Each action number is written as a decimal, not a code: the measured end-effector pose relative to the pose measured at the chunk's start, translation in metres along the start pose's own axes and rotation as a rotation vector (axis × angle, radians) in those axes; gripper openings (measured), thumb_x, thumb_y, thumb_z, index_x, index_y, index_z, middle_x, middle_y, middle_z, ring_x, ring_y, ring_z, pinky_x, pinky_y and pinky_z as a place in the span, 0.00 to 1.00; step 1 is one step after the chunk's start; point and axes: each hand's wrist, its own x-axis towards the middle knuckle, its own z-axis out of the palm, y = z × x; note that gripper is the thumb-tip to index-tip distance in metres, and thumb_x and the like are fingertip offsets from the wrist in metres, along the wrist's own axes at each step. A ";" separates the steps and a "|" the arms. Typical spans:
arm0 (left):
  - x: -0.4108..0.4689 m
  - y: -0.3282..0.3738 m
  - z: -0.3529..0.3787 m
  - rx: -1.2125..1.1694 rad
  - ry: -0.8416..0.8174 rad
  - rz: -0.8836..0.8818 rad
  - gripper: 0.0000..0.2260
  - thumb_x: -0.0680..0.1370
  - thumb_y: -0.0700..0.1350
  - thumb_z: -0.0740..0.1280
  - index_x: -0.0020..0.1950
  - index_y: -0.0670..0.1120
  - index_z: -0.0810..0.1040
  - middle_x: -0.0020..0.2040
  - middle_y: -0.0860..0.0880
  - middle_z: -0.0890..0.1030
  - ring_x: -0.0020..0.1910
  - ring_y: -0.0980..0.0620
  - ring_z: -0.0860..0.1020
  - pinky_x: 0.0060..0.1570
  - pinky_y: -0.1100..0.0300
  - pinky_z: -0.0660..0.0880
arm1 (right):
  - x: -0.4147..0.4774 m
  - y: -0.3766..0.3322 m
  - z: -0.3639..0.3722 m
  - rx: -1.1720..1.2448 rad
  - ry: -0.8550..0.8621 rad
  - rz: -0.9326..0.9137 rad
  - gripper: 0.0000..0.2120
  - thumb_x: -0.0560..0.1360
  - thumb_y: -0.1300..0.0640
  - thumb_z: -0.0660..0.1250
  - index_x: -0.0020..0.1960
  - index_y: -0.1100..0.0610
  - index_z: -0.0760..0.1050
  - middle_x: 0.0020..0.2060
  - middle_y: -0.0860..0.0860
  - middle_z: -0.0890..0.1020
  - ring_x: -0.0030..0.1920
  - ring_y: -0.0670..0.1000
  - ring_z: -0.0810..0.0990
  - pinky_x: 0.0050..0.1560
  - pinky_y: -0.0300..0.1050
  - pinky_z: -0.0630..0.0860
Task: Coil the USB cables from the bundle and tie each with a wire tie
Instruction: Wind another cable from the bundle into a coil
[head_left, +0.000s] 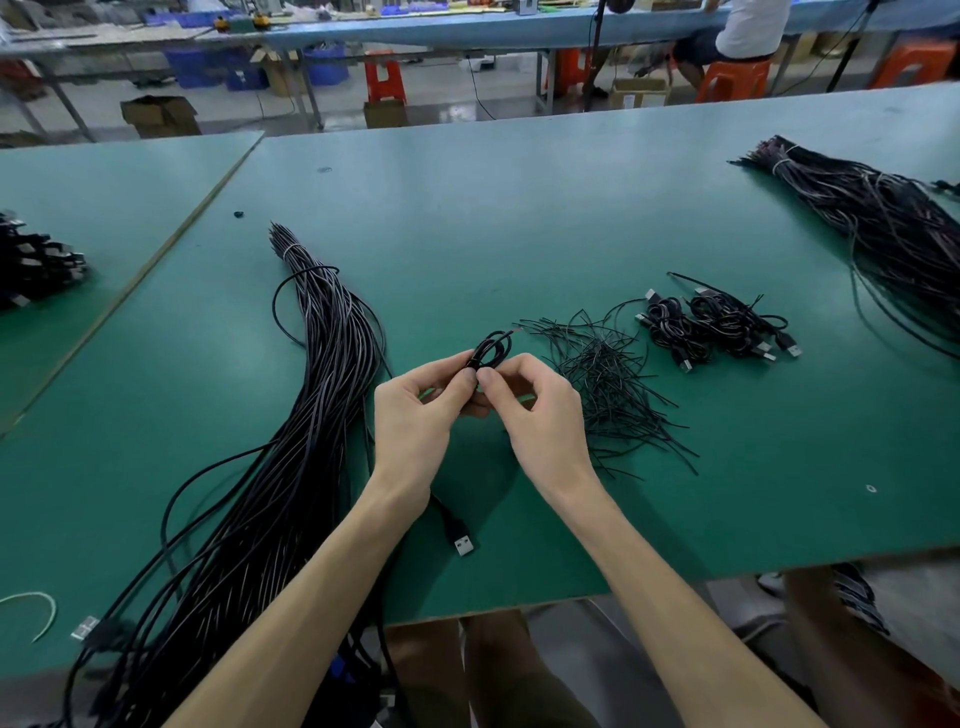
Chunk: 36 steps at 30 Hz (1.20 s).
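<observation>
left hand (415, 410) pinches a small coiled black usb cable (491, 351) at its waist, thumb on top, loops poking up above the fingers, likely so the coil can't spring apart; right hand (540, 415) curled, thumb and forefinger pinching at the same waist, probably working a tie round it, tie itself too small to tell; both raised just over the green desk (519, 208); silver-tipped black usb plug (464, 543) lies on the desk under the left wrist, may be this cable's tail; loose pile of thin black wire ties (608, 384) just right of the right hand, in easy reach; finished tied black coils (717, 325) beyond that pile; long black cable bundle (311, 415) along the left, feeding side; second tied black bundle (883, 218) far right, well apart
</observation>
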 end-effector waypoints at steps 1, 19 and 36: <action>0.000 0.000 -0.001 -0.028 -0.010 -0.038 0.09 0.79 0.36 0.71 0.59 0.40 0.85 0.47 0.43 0.88 0.42 0.45 0.86 0.48 0.58 0.82 | 0.000 0.000 0.001 -0.056 0.030 -0.029 0.08 0.81 0.53 0.71 0.43 0.54 0.80 0.38 0.46 0.83 0.41 0.45 0.82 0.44 0.31 0.73; -0.001 -0.001 -0.012 0.837 -0.268 0.435 0.20 0.81 0.35 0.69 0.73 0.41 0.75 0.59 0.48 0.76 0.50 0.61 0.72 0.54 0.77 0.66 | -0.004 0.000 0.002 -0.402 0.037 -0.063 0.11 0.82 0.58 0.64 0.41 0.59 0.72 0.39 0.48 0.73 0.36 0.51 0.72 0.41 0.50 0.71; 0.010 0.003 -0.025 0.884 -0.248 0.283 0.09 0.82 0.41 0.68 0.60 0.47 0.84 0.50 0.53 0.82 0.47 0.65 0.77 0.49 0.76 0.68 | -0.010 -0.009 0.006 -0.686 -0.159 -0.280 0.08 0.84 0.61 0.62 0.47 0.62 0.74 0.44 0.52 0.71 0.41 0.52 0.69 0.41 0.42 0.63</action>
